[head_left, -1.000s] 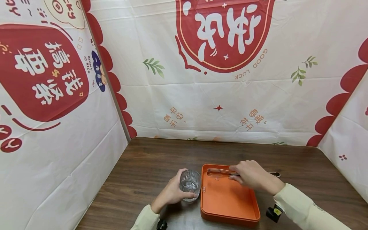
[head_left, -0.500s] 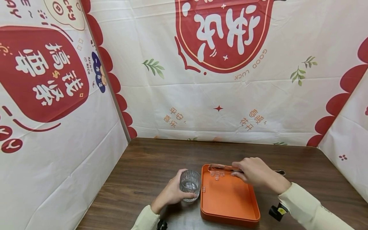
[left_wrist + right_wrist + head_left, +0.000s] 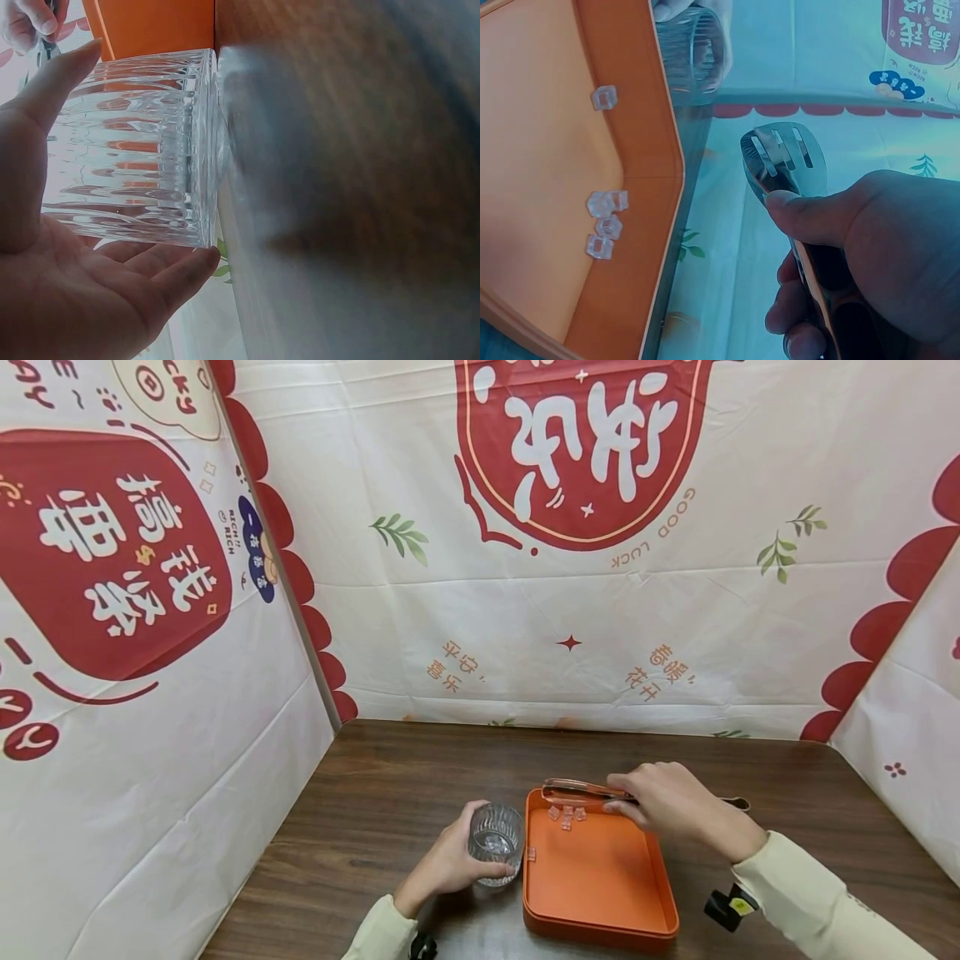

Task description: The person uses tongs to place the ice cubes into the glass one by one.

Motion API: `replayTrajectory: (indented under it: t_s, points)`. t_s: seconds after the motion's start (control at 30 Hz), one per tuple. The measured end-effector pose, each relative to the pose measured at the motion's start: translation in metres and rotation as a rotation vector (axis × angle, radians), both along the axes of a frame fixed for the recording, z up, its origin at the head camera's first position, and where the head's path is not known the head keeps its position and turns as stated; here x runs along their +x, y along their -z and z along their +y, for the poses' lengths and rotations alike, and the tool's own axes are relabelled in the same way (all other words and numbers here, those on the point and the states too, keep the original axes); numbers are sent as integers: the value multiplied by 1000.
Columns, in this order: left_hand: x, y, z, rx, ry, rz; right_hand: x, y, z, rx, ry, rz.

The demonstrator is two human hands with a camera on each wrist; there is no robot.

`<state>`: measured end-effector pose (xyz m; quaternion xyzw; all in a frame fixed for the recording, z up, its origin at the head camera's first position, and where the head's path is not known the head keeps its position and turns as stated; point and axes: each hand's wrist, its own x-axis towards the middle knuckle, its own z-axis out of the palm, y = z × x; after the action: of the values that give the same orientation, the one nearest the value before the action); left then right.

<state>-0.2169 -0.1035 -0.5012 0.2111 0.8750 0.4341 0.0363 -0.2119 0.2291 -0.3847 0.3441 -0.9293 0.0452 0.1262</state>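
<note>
My left hand (image 3: 450, 857) holds a ribbed clear glass (image 3: 497, 835) upright on the table, thumb on the near side and fingers round the far side. In the left wrist view the glass (image 3: 139, 150) sits between thumb and fingers. My right hand (image 3: 667, 802) grips metal tongs (image 3: 581, 792) above the far edge of an orange tray (image 3: 600, 885). The slotted tong heads (image 3: 784, 154) are close together, and no cube shows between them in the right wrist view. Several small clear cubes (image 3: 607, 226) lie in the tray, one apart by its left wall (image 3: 531, 854).
The tray stands right beside the glass on the dark wooden table (image 3: 390, 785). A printed white cloth (image 3: 525, 635) hangs behind the table, and another cloth (image 3: 225, 777) hangs along the left side.
My right hand has lifted the tongs up and back, away from the tray floor, so more of the clear cubes show. My left hand and the glass have stayed in place.
</note>
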Motion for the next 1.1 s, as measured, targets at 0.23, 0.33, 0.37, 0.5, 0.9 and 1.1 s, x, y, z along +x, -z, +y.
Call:
replayTrajectory:
  t_s: [0.23,0.33,0.37,0.5,0.9,1.1]
  points:
    - [0,0,0,4,0,-1,0,-7,-1,-7,-27,62]
    - [0,0,0,0,-2,-1,1,-10,-1,-16,-34,76]
    - [0,1,0,-2,-2,-1,1,-11,-2,-17,-34,73]
    - [0,1,0,-12,-5,-3,2,-14,-4,-17,-34,62]
    - [0,0,0,-7,-1,-8,3,-20,-17,-32,-83,71]
    - [0,1,0,-8,-5,-14,2,-21,-27,-40,-106,70]
